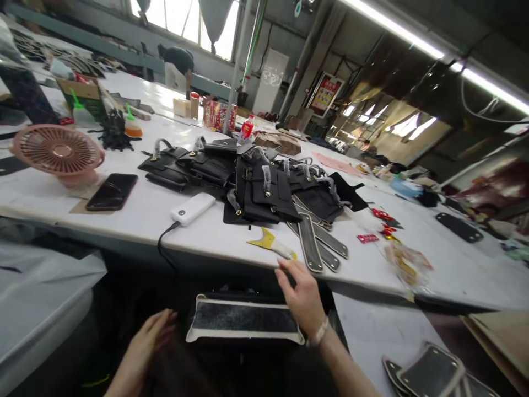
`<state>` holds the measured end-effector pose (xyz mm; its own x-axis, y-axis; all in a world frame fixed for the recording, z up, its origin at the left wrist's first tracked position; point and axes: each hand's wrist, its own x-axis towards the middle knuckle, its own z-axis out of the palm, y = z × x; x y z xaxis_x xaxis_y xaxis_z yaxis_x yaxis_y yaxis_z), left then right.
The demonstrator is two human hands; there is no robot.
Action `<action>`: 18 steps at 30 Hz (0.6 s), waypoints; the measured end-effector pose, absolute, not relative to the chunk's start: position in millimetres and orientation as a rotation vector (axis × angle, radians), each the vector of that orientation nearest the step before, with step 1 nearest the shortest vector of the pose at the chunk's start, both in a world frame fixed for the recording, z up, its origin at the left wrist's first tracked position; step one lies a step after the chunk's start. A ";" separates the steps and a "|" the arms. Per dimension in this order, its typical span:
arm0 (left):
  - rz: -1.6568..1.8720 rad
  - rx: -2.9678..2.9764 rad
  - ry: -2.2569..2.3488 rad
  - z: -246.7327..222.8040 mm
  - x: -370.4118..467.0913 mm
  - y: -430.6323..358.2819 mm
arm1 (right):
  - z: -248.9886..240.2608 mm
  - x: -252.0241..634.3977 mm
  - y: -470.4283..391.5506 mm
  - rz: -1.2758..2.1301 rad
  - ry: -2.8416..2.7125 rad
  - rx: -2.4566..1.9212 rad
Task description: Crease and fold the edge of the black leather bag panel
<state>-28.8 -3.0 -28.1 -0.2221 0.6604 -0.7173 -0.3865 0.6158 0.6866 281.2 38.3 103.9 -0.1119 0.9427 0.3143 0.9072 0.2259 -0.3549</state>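
A dark bag lies across my lap. Its upturned side carries a black strip-shaped panel (243,318) with pale edges. My right hand (305,300) is above the panel's right end, near the table edge, thumb and fingers apart with nothing visible in them. Just beyond its fingertips, a yellow-and-white flat tool (270,242) lies on the table. Left of the panel hovers my left hand (144,342), apart from it; its fingers are slightly bent and a little blurred, and I see nothing held. Long black straps with pale borders (311,242) lie beyond my right hand.
Several black bags (264,187) with wrapped handles are heaped on the white table (223,242). A white power bank (193,209), a phone (112,192) and a pink fan (60,151) stand left. More black panels (430,369) lie lower right. A person (177,66) bends over a far table.
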 end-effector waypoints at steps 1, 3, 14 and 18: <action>1.016 0.306 1.546 -19.8 -43.0 2.2 | 102.5 294.7 58.7 0.105 -2.049 -1.746; 1.050 0.628 1.611 0.1 -64.9 15.7 | 92.0 313.0 94.8 0.108 -2.098 -1.839; 0.516 2.002 0.976 120.1 19.7 88.4 | 58.3 325.2 146.2 0.344 -2.045 -2.001; 0.397 2.142 0.515 134.3 89.4 76.8 | 61.9 345.8 101.0 0.511 -1.639 -1.892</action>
